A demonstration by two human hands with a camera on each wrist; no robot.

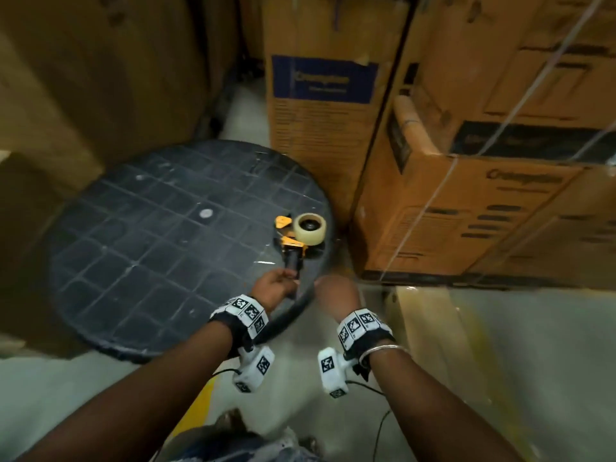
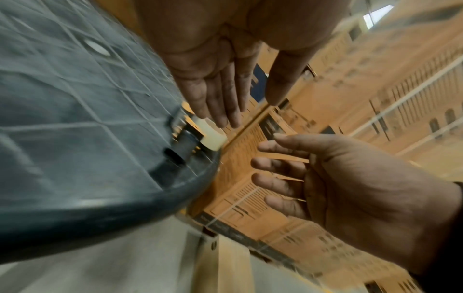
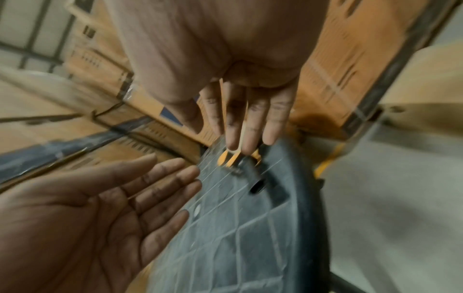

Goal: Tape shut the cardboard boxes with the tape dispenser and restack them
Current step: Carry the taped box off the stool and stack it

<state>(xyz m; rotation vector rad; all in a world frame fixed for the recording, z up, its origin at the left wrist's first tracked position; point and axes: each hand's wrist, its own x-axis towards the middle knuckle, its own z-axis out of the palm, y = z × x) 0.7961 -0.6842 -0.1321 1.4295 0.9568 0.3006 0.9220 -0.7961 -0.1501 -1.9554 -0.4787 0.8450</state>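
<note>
A yellow-and-black tape dispenser (image 1: pixel 295 243) with a clear tape roll (image 1: pixel 310 228) lies at the right rim of a round dark table (image 1: pixel 150 245), its black handle pointing at me. My left hand (image 1: pixel 275 286) hovers just short of the handle, fingers straight, holding nothing. My right hand (image 1: pixel 336 290) hangs beside the table's rim, fingers spread and empty. The left wrist view shows the left hand (image 2: pixel 223 107) over the dispenser (image 2: pixel 200 132) and the right hand (image 2: pixel 325 174) apart from it. Printed cardboard boxes (image 1: pixel 323 135) stand behind the table.
A large strapped box (image 1: pixel 466 215) stands right of the table, close to my right hand. More cardboard (image 1: pixel 83 78) walls the left side. A flat cardboard sheet (image 1: pixel 430 331) lies on the grey floor, which carries a yellow line (image 1: pixel 196 408).
</note>
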